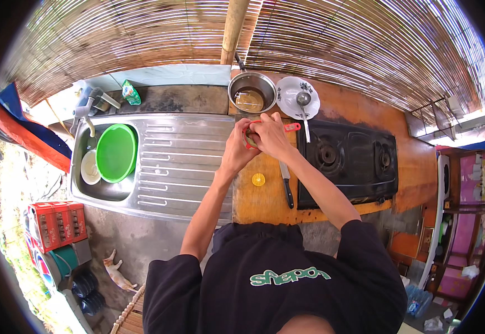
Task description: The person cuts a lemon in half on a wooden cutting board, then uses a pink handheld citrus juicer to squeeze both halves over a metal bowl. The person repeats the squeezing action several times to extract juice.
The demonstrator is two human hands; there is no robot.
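My left hand (239, 144) grips a small red-rimmed utensil, possibly a strainer, whose red handle (292, 127) sticks out to the right. The fingers of my right hand (272, 137) bend down into its bowl; whether they hold something is hidden. Below the hands, a halved yellow citrus fruit (258, 180) lies cut face up on the wooden counter (253, 208). A kitchen knife (286, 187) with a black handle rests to its right. Just beyond my hands stands a steel saucepan (273, 94) with brownish liquid inside. Beside it, a metal ladle (303, 99) leans in a white floral bowl (288, 89).
A black two-burner gas stove (351, 167) occupies the right. On the left, a steel sink (100, 194) with a ribbed drainboard (184, 167) holds a green basin (116, 153) and a white bowl (89, 167). A cat (118, 273) lies on the floor near red bottle crates (58, 225).
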